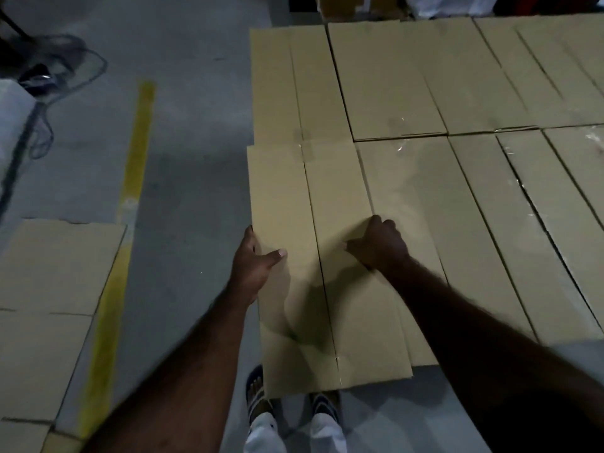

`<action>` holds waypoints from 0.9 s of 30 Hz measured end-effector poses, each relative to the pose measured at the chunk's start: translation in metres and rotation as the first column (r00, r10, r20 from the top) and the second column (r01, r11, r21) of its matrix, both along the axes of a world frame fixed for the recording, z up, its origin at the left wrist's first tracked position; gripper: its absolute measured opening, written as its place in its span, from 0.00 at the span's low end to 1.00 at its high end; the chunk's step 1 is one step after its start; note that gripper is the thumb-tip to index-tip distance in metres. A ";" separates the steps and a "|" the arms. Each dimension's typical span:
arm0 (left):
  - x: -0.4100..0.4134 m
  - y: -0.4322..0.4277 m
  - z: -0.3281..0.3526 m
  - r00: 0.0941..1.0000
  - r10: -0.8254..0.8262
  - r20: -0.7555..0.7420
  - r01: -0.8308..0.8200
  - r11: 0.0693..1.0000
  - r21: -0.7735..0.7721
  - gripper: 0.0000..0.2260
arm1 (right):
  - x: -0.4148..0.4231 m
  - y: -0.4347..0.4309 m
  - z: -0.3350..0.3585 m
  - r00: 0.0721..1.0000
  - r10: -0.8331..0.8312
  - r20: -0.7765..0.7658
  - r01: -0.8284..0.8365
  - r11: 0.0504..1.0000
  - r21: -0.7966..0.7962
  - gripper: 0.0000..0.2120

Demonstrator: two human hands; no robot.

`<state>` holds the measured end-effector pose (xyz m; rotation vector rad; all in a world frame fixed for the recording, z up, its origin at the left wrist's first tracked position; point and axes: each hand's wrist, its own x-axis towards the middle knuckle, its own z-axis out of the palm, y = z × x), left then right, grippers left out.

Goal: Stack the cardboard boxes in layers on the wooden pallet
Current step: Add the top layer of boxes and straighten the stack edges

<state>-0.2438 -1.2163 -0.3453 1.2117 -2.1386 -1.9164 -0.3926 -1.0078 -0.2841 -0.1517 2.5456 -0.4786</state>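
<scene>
A long tan cardboard box (313, 197) lies at the near left corner of a layer of similar boxes (457, 178), its near end jutting out over the floor. My left hand (253, 266) grips its left edge, thumb lying on the top and fingers down the side. My right hand (380, 245) rests on top near the box's right edge, fingers curled down into the gap beside the neighbouring box. The wooden pallet is hidden under the boxes.
More cardboard boxes (49, 299) stand at the lower left. A yellow floor line (130, 191) runs along the grey concrete floor between them and the stack. A fan with its cable (55, 70) sits at the top left. My sandalled feet (261, 397) stand below the box.
</scene>
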 end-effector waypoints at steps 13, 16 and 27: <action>-0.017 -0.004 -0.034 1.000 -0.013 0.026 0.015 0.999 -0.049 0.45 | 0.002 -0.006 -0.029 0.965 0.154 -0.212 -0.113 0.975 0.191 0.28; -0.021 -0.005 -0.031 0.999 -0.037 0.033 0.039 0.997 -0.072 0.43 | 0.009 -0.003 -0.036 0.930 0.212 -0.302 -0.144 0.962 0.231 0.27; -0.110 -0.057 -0.018 0.995 -0.025 0.102 0.046 0.976 -0.212 0.30 | 0.017 -0.019 -0.061 0.934 0.261 -0.244 -0.208 0.952 0.223 0.43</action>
